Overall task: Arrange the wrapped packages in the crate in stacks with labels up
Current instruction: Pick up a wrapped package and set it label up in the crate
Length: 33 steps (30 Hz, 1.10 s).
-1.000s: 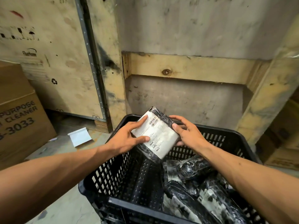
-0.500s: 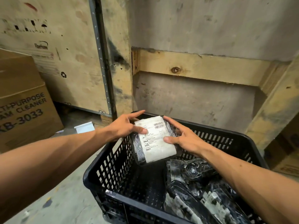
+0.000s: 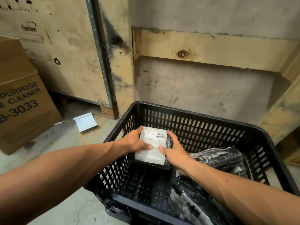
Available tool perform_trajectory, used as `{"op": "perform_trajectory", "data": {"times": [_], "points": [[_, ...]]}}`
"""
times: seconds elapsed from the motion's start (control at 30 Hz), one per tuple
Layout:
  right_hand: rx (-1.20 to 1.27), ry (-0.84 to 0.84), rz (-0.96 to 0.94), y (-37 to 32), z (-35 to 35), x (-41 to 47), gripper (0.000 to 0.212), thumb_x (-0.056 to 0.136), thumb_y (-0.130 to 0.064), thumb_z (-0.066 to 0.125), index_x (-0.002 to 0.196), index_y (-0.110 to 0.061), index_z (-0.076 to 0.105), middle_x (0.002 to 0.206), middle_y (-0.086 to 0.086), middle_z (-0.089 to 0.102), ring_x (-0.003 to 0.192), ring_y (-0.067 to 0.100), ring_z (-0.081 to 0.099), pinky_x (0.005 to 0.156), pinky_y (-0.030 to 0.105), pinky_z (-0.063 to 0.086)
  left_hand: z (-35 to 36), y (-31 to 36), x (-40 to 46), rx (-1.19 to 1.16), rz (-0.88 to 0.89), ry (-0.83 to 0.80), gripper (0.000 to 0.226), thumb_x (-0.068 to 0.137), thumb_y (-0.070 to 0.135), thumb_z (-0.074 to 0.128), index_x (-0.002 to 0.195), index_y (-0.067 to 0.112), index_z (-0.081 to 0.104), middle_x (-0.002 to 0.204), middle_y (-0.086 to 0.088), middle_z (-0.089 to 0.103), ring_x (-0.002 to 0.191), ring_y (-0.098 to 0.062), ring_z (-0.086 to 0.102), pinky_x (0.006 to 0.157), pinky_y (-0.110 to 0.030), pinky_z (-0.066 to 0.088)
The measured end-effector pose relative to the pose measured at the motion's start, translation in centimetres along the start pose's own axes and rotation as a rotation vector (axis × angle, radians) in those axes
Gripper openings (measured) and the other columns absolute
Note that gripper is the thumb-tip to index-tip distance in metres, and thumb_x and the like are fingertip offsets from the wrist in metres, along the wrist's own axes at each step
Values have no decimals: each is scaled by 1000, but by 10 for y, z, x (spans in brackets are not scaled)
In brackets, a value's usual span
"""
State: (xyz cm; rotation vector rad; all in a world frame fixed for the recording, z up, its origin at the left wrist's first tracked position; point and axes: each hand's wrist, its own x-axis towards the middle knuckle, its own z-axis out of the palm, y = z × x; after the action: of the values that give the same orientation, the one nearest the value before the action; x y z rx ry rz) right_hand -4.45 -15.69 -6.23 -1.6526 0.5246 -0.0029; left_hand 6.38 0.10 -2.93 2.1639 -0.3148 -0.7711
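Note:
A black slotted plastic crate (image 3: 194, 120) stands on the floor in front of me. Both hands hold one black-wrapped package (image 3: 153, 146) with its white label facing up, low inside the crate's far left corner. My left hand (image 3: 134, 142) grips its left edge, thumb on the label. My right hand (image 3: 173, 148) grips its right edge. Whether the package touches the crate floor is hidden. Several other wrapped packages (image 3: 217, 157) lie jumbled along the crate's right side.
A wooden shipping crate wall (image 3: 211, 49) rises right behind the plastic crate. A cardboard box (image 3: 21, 98) printed with cleaner text stands at the left. A white folded sheet (image 3: 85, 121) lies on the concrete floor between them.
Both hands lowered the package from above the crate rim down into the far left corner and turned it so the label lies flatter, facing up.

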Motion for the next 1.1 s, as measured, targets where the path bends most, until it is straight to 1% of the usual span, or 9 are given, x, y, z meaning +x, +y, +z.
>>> {"op": "perform_trajectory", "data": {"times": [0.2,0.3,0.37,0.47,0.63,0.77,0.87,0.97,1.1], "points": [[-199,-82,93,20,-1,12,99,92,-14,76,164,-37,12,120,-15,59,103,4,59,72,9,44,20,-22,14,-30,-2,23,113,70,9,91,160,17,22,143,-4,60,134,-24,54,118,-43,36],[-355,-181,142,22,-2,21,118,85,-23,84,163,-41,-2,130,-17,61,108,6,58,79,14,43,26,-32,23,-63,1,16,96,73,1,88,153,15,36,135,-4,64,131,-23,56,118,-42,37],[-564,-252,146,22,2,22,137,78,-36,89,157,-45,-21,155,2,47,122,17,54,98,25,43,27,-37,26,-65,9,16,89,76,1,86,150,17,40,132,-3,66,129,-23,57,116,-42,38],[-862,-296,136,28,8,23,153,71,-45,92,149,-41,-40,161,28,23,138,38,46,115,43,38,31,-43,31,20,10,12,94,80,8,84,156,22,31,133,-3,63,130,-26,56,115,-43,40],[-1065,-262,193,26,20,29,152,68,-50,92,158,-24,-28,164,30,3,144,45,36,116,48,39,34,-42,37,268,-36,-100,107,88,18,77,162,27,-1,141,-8,55,130,-28,53,113,-43,42],[-1113,-242,242,22,31,31,151,67,-46,94,161,-20,-21,158,25,5,140,42,38,113,45,41,24,-42,39,598,-71,-303,111,96,40,64,154,22,-29,169,-14,11,153,-35,16,125,-46,15],[-1174,-209,229,22,36,27,140,68,-49,92,164,-13,-3,150,19,7,135,38,38,112,43,40,26,-41,37,757,-59,-335,106,99,47,57,155,14,-26,169,-16,-5,155,-34,0,124,-43,5],[-1463,-195,15,22,33,24,123,73,-78,69,159,-4,23,152,19,20,138,37,25,115,44,29,29,-34,39,975,15,-316,100,99,53,51,158,7,-15,164,-20,-26,153,-33,-16,120,-38,-9],[-1340,-424,31,35,16,26,101,102,-56,50,161,-7,-16,167,15,-30,155,30,-25,127,45,-7,25,-32,46,1065,76,-390,107,96,51,59,157,6,-17,165,-13,-26,153,-29,-16,125,-40,-3]]}}
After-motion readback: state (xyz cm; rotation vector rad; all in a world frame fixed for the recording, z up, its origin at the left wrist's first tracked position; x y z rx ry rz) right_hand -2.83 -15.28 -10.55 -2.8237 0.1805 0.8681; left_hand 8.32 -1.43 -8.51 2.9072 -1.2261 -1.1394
